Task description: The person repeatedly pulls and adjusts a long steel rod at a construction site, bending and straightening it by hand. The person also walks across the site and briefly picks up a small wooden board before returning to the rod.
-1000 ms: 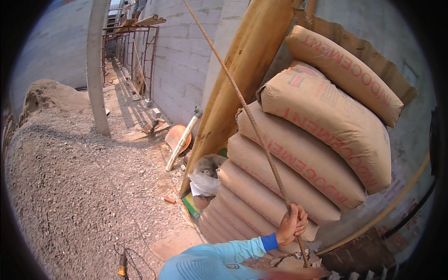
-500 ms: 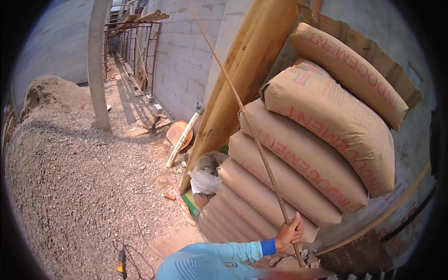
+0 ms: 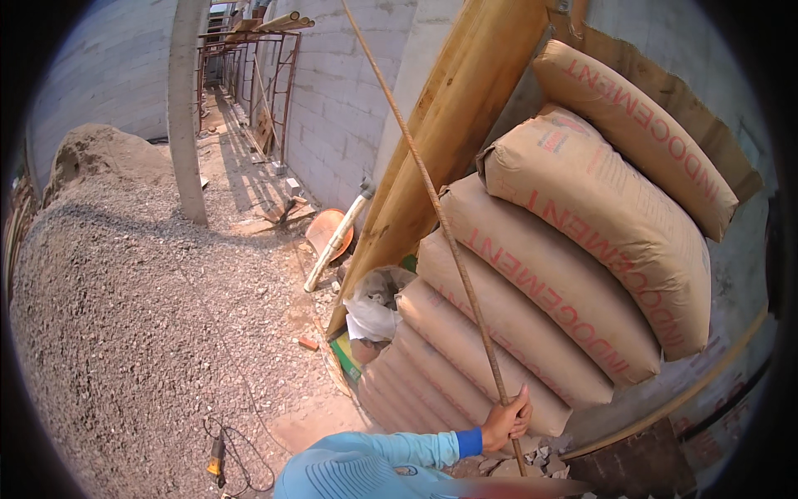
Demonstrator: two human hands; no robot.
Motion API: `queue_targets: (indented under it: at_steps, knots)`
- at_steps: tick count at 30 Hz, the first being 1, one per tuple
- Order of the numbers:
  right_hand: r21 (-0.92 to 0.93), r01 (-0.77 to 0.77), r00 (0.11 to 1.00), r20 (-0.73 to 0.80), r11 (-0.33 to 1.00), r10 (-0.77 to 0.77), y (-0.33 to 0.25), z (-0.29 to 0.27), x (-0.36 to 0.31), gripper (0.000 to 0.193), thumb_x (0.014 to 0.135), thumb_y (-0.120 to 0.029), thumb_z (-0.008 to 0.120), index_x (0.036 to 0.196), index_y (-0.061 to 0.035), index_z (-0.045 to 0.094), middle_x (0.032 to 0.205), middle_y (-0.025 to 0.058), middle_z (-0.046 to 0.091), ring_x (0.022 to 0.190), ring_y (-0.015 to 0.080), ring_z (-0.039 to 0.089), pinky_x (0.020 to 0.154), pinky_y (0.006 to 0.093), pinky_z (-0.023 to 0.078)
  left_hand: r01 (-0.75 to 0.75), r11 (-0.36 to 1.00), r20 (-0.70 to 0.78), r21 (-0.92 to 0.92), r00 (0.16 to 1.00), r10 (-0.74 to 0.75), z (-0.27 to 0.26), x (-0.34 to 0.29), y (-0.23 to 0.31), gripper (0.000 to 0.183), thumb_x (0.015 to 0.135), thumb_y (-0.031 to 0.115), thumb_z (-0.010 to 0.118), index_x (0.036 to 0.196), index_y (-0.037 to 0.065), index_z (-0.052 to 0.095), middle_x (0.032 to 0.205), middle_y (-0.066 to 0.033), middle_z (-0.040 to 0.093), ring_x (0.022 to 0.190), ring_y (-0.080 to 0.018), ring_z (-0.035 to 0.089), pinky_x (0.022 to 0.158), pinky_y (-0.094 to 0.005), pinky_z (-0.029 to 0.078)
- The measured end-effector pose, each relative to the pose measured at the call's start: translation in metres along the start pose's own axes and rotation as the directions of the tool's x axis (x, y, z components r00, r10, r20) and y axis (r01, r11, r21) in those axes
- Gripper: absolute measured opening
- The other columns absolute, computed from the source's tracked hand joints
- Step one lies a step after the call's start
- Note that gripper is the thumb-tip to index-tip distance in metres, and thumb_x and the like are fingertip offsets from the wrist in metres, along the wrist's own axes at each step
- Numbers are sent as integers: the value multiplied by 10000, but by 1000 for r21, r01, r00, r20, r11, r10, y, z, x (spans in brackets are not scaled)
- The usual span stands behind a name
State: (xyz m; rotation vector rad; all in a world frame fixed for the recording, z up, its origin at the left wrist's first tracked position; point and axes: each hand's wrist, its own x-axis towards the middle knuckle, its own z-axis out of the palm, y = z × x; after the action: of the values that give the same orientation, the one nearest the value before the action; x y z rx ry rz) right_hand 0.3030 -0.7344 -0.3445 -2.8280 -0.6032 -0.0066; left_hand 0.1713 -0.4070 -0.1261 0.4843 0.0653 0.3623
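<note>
My left hand (image 3: 509, 422) is closed round a long, rusty ribbed steel bar (image 3: 450, 229), near the bar's lower end. Thumb and fingers wrap it, and the light blue sleeve with a darker cuff reaches in from the lower left. The bar leans up and to the left, passing in front of a tall stack of brown paper cement bags (image 3: 540, 279) and leaving the view at the top. I see nothing of my right hand.
A gravel heap (image 3: 141, 333) spreads over the left, with a corded yellow-and-black power tool (image 3: 216, 460) on it. Wooden boards (image 3: 440, 125) stand beside the bags. Near them are an orange basin (image 3: 325, 235), a pale pipe (image 3: 335, 249) and, farther off, scaffolding (image 3: 287, 91).
The scene has shifted slightly to the right in the view. My left hand keeps its hold on the bar, whose lower end sits a little farther left.
</note>
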Motion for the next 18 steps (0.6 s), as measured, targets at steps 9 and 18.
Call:
queue_targets:
  at_steps: [9, 18]
  knots:
    - [58, 81, 997, -16, 995, -81, 4, 15, 6, 306, 843, -360, 531, 948, -134, 709, 906, 225, 666, 885, 422, 640, 784, 477, 518, -13, 1000, -18, 12, 1000, 13, -3, -8, 5, 473, 1007, 495, 351, 698, 136, 344, 536, 47, 275, 412, -62, 258, 396, -221, 245]
    - [41, 4, 999, 37, 999, -6, 2, 7, 3, 329, 832, -378, 550, 1003, -151, 713, 950, 211, 673, 915, 399, 647, 810, 461, 515, -15, 1000, 10, 3, 1000, 15, -1, -10, 4, 470, 1007, 492, 356, 701, 135, 347, 538, 46, 278, 416, -58, 256, 396, -220, 241]
